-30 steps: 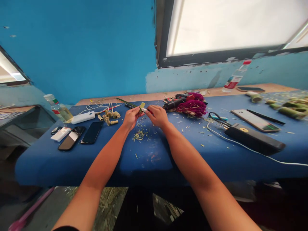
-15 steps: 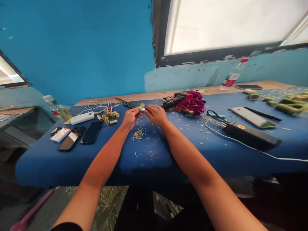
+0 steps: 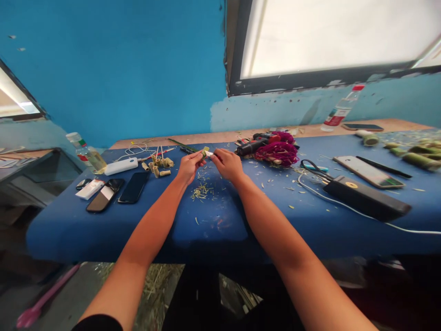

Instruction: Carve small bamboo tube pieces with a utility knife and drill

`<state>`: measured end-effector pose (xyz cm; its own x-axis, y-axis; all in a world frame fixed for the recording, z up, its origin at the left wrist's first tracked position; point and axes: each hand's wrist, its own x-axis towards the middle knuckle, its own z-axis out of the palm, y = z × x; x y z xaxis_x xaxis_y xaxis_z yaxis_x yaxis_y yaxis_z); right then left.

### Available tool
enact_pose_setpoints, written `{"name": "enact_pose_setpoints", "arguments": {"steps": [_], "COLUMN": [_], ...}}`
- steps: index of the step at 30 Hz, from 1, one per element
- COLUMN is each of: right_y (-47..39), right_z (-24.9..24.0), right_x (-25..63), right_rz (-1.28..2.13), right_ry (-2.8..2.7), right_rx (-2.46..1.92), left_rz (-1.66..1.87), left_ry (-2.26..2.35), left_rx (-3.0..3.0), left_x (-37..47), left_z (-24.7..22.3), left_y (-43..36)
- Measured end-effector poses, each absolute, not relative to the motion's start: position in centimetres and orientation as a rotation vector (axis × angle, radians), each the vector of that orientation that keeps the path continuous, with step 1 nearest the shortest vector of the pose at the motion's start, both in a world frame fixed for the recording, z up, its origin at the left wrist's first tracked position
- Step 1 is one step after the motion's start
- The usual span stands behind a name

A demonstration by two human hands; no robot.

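Note:
Near the middle of the blue table, my left hand is closed around a short green-yellow piece of bamboo. My right hand grips a small knife, whose short shiny blade lies against the bamboo piece; its handle is hidden in my fingers. Below the hands lies a little heap of thin bamboo shavings. Several cut bamboo tubes stand and lie left of my left hand.
At left are a black phone, another phone, a white device and a tilted bottle. A power drill rests by purple-red fibres. Further right: a black power bank, a phone, a bottle and bamboo.
The whole view has shifted slightly, so things appear a little further right. The bamboo piece has turned a little in my left hand, and the blade sits at a slightly different angle against it.

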<state>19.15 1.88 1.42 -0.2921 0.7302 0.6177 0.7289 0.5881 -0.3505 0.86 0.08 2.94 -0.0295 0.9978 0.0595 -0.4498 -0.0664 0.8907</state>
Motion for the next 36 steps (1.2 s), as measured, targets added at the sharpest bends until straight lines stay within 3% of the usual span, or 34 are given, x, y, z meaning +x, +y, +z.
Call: {"name": "enact_pose_setpoints", "arguments": {"steps": [21, 29, 36], "right_y": [2.0, 4.5, 4.4], "right_z": [1.2, 1.9, 1.4], "right_x": [18.6, 22.6, 20.5], "right_rz": [-0.069, 0.143, 0.251], "right_ry": [-1.926, -1.525, -1.695], "right_rx": [-1.374, -1.674, -1.293], "left_rz": [1.386, 1.375, 1.427], "left_ry": [0.911, 0.891, 0.752], "left_rx": [0.963, 0.873, 0.761], "left_x": [1.0, 0.3, -0.4], "left_z": [2.4, 3.1, 3.8], "left_y": [1.3, 0.1, -0.3]}}
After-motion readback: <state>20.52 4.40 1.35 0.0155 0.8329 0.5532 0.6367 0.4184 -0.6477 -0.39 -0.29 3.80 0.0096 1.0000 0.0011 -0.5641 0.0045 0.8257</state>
